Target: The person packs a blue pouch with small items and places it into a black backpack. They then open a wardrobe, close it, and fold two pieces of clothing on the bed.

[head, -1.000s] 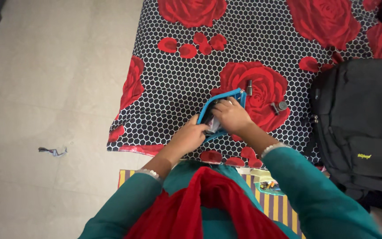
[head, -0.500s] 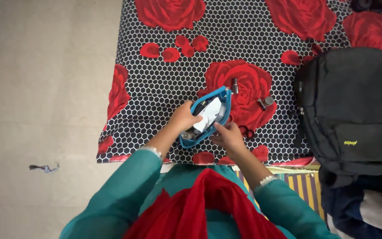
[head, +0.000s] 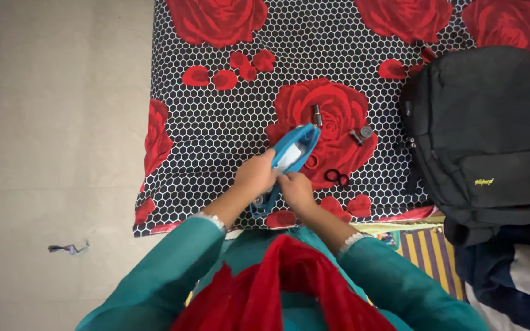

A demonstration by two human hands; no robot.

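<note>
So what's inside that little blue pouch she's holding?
Something white shows through the mouth of the small blue fabric pouch. The left hand and right hand grip its lower end, so anything deeper inside is hidden.

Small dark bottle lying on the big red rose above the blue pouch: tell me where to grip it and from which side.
Grip the small dark bottle across its body, coming straight down from above with fingers on its left and right sides. It seems to lie flat on the rose-patterned black cloth, long axis running away from the person, with bare cloth on both sides. The blue zip pouch sits close below it, so avoid approaching from there.
</note>
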